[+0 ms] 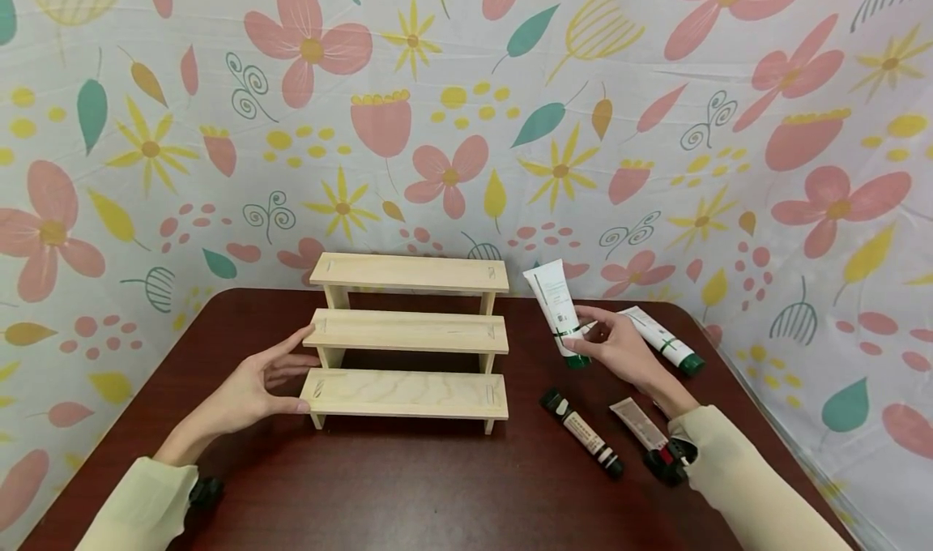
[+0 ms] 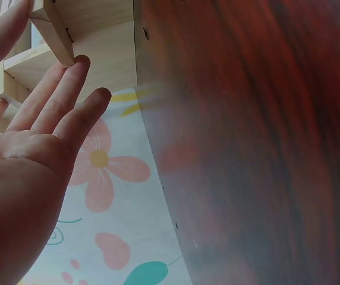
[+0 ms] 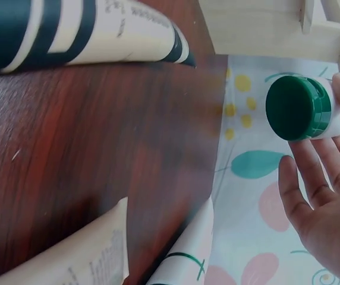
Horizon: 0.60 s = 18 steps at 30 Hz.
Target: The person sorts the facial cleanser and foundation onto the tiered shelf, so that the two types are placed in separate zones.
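A white squeeze tube (image 1: 555, 304) with a green cap (image 3: 298, 108) is pinched between the thumb and fingers of my right hand (image 1: 615, 347), cap end down, tilted, to the right of the shelf. My left hand (image 1: 244, 401) rests at the left side of a three-tier wooden shelf (image 1: 408, 393). Its thumb touches the bottom step's end and its fingertips meet the middle step's edge. In the left wrist view, the fingers (image 2: 54, 107) lie straight against the wood. Beyond my right hand lies a second white tube (image 1: 665, 340) with a green cap.
A dark tube (image 1: 581, 433) with a beige label lies right of the shelf. Near my right wrist lies a pale beige tube (image 1: 639, 424) with a black cap, partly behind the sleeve. All stand on a dark red-brown table (image 1: 379, 486), before a flower-patterned cloth (image 1: 452, 89).
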Each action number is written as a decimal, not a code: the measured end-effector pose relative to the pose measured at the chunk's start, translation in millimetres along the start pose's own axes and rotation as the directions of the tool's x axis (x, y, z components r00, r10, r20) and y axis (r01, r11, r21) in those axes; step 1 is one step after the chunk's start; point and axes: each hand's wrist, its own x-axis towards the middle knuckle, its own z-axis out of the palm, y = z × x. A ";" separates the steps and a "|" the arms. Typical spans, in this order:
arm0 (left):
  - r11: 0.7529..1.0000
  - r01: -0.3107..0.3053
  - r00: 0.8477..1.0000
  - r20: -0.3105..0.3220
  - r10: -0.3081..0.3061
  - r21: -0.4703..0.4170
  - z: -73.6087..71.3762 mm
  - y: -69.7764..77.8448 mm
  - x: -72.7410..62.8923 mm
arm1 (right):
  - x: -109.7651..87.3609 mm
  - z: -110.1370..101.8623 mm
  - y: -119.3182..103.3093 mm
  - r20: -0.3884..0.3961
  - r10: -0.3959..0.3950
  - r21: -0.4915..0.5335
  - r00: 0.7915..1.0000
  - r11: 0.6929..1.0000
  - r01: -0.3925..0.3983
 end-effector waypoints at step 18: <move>1.000 0.001 1.000 0.007 -0.001 -0.020 -0.1 -0.9 0.1 | 8.3 12.8 -23.2 -0.154 -0.131 0.048 0.979 0.989 0.140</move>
